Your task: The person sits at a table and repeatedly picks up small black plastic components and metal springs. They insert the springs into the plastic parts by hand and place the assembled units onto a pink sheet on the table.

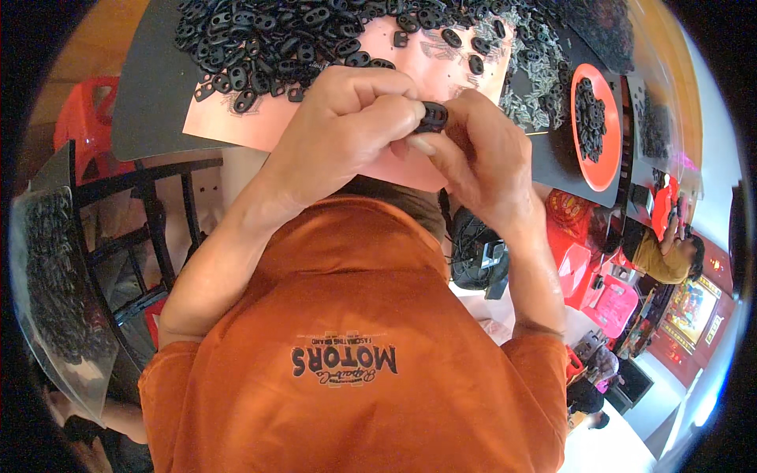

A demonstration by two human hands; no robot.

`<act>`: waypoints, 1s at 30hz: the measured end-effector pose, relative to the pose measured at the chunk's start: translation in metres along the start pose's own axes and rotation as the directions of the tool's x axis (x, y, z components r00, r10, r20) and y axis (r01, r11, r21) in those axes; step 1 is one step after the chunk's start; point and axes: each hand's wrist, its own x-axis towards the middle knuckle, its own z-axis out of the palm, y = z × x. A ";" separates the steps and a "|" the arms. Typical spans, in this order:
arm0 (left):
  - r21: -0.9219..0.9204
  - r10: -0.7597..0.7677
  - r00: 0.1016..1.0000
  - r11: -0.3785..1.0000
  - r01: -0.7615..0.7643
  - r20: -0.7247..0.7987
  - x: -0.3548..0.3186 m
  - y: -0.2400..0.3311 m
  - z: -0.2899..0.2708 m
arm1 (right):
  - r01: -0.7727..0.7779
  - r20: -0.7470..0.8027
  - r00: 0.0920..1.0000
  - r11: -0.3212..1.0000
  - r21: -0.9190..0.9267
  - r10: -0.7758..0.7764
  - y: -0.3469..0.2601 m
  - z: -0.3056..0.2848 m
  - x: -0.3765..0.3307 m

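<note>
Over the near edge of the table, both hands meet at one black two-hole cord lock point(433, 117). My right hand point(493, 150) pinches it between thumb and forefinger. The fingers of my left hand point(351, 126) are curled in, and its thumb and forefinger close on the cord lock's left side. Anything smaller between the fingertips is hidden. Beyond the hands, a heap of black cord lock pieces point(260, 47) spreads over a pinkish sheet point(229, 124). To the right of it lies a pile of small silvery springs point(516, 83).
A red oval tray point(605, 162) of small black parts sits at the table's right. Clear bags of black parts are at far left point(59, 268) and upper right point(599, 31). A red plastic stool point(88, 118) stands left. Another person point(670, 256) sits off to the right.
</note>
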 end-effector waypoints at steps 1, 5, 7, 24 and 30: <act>-0.021 0.005 1.000 1.000 -0.005 -0.008 -0.001 0.000 0.001 | -0.115 -0.005 0.993 0.987 0.117 0.116 -0.007 0.002 -0.002; -0.090 0.025 1.000 0.996 -0.024 0.001 -0.001 0.001 0.003 | -0.447 0.135 0.872 0.651 0.613 0.471 -0.017 0.005 -0.007; -0.079 0.038 0.999 0.996 -0.037 0.006 -0.001 0.000 0.002 | -0.503 0.241 0.835 0.509 0.699 0.495 -0.015 0.002 -0.005; 0.030 -0.047 0.997 0.999 0.045 0.068 0.000 0.004 0.003 | 0.156 0.037 0.987 0.987 -0.039 -0.154 0.005 -0.013 0.002; -0.012 -0.071 0.993 0.997 0.072 0.095 0.000 0.005 0.000 | 0.266 0.050 0.963 0.964 -0.030 -0.264 0.007 -0.013 0.007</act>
